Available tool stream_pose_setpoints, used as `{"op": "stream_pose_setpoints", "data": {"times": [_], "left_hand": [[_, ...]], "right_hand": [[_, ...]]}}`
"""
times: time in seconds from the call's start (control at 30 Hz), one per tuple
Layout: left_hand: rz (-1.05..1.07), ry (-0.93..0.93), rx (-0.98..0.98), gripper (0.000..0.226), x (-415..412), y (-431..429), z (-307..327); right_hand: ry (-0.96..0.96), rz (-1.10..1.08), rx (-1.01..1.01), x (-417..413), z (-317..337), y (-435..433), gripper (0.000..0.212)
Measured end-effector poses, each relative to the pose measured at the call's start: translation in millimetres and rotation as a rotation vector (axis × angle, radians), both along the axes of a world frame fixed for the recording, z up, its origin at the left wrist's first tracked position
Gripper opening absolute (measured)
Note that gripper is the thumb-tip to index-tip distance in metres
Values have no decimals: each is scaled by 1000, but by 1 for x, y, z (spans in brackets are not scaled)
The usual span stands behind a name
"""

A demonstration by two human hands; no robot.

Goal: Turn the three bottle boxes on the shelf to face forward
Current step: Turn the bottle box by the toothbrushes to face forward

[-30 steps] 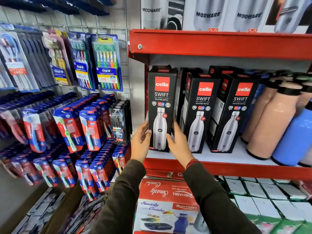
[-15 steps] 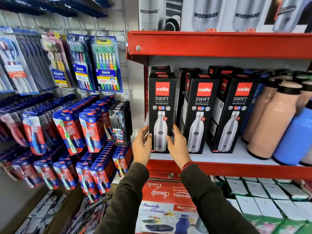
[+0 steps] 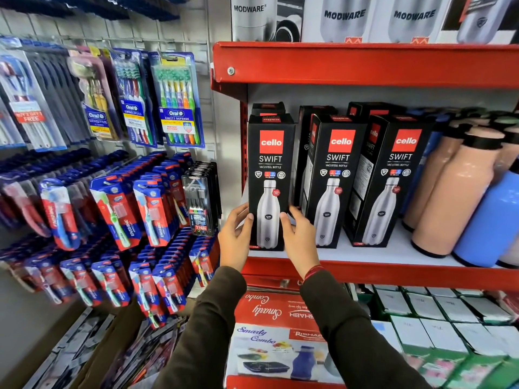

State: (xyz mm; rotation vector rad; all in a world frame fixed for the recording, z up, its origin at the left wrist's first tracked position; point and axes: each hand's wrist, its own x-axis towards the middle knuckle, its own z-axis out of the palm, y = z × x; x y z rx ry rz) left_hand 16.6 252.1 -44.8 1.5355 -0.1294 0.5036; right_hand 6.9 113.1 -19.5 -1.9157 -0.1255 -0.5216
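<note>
Since a second ago we have set the left box [image 3: 269,181] down square at the shelf [image 3: 393,273] front, at nine o'clock of the middle box [image 3: 334,179]. Both hands, left hand [image 3: 234,237] and right hand [image 3: 299,238], clasp its lower sides. Letting go unevenly could tip it; seemingly angled neighbours remain.

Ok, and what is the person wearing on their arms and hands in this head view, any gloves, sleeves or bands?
No gloves: the left hand and the right hand are bare. Both arms wear long dark olive-brown fabric sleeves, the left sleeve and the right sleeve, each ending at the wrist. A red thread band circles the right wrist. No rings or watch visible.
</note>
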Motion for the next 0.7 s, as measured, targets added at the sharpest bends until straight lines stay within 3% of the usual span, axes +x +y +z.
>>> {"op": "stream_pose_setpoints", "data": {"times": [0.7], "left_hand": [[76,-15,-10,25,-45,-4,0]], "right_hand": [[-22,13,145,-39,-7,-3,37]]}}
